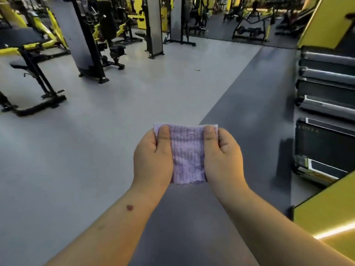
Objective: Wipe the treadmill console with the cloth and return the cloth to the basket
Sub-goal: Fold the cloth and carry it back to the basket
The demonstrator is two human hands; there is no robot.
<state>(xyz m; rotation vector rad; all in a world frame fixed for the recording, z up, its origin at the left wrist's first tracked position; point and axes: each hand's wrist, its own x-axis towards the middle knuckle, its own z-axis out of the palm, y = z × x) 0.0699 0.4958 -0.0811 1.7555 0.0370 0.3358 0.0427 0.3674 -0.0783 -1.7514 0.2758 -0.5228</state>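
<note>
A small lilac ribbed cloth (187,154), folded into a rectangle, is held flat in front of me above the floor. My left hand (152,160) grips its left edge, thumb pressed on top near the far corner. My right hand (222,158) grips the right edge the same way, thumb on top. The rear ends of several treadmills (324,104) line the right side. No treadmill console and no basket is in view.
Light grey floor (119,120) spreads ahead, with a dark grey mat strip (255,104) running along the treadmills. Black and yellow weight machines (90,41) and a bench (28,73) stand at the left and back. Yellow panels (326,206) rise at the right.
</note>
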